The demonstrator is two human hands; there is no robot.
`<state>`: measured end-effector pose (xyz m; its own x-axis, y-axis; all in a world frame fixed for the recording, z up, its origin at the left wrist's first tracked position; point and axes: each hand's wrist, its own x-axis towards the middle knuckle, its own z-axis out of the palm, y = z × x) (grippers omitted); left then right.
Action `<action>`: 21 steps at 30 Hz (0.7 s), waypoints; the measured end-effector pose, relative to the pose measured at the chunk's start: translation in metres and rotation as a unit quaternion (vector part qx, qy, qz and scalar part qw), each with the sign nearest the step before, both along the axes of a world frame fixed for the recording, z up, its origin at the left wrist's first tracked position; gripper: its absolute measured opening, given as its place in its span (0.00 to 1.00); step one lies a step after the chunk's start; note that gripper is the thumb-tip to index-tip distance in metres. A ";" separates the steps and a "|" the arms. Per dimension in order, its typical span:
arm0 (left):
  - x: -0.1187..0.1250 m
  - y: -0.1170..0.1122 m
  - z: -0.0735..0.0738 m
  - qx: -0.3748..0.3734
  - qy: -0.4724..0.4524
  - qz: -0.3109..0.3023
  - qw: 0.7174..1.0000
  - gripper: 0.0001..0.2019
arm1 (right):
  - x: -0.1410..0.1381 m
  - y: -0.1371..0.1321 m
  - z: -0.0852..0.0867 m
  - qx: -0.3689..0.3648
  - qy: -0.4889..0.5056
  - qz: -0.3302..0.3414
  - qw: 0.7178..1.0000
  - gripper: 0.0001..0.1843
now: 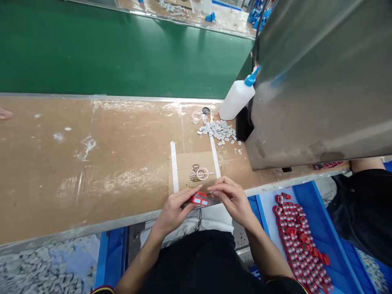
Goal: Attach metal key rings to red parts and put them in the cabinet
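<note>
My left hand (pixel 173 211) grips a small red toy vehicle body (pixel 200 199) with pale-blue windows, above the table's front edge. Close to its right end, my right hand (pixel 232 200) is closed in a pinch; whatever is between those fingertips is too small to name. Just beyond my hands a piece of cardboard (pixel 182 163) lies between two strips of white tape (pixel 174 167). On it sits a small clear round dish (pixel 202 174) with a thin stick across it, beside brownish stains. Farther back is a pile of small grey pieces (pixel 221 130).
A white squeeze bottle (pixel 237 98) with a blue nozzle stands by a large metal housing (pixel 315 94). Behind the table runs a green conveyor belt (pixel 122 57). Red toy parts fill a blue bin (pixel 315 204) at lower right; grey pieces (pixel 45 269) lie at lower left. Another person's arm (pixel 366 164) shows at right.
</note>
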<state>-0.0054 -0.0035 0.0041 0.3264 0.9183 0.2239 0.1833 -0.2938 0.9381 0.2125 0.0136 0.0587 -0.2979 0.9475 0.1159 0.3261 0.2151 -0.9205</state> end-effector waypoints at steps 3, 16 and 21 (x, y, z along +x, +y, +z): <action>-0.001 -0.001 -0.002 -0.010 -0.009 -0.008 1.000 0.22 | -0.011 -0.005 -0.002 -0.047 0.014 0.008 0.999 0.09; -0.002 -0.003 0.000 -0.010 0.050 -0.005 0.999 0.12 | -0.011 0.004 -0.003 -0.092 -0.065 0.071 0.991 0.06; -0.003 -0.004 0.002 0.028 0.081 -0.008 0.996 0.11 | -0.015 0.002 0.001 -0.064 -0.108 0.093 0.988 0.08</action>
<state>-0.0087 -0.0072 0.0063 0.3772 0.9002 0.2176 0.3252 -0.3487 0.8790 0.1974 0.0161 0.0600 -0.4729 0.8768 -0.0874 0.4838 0.1754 -0.8574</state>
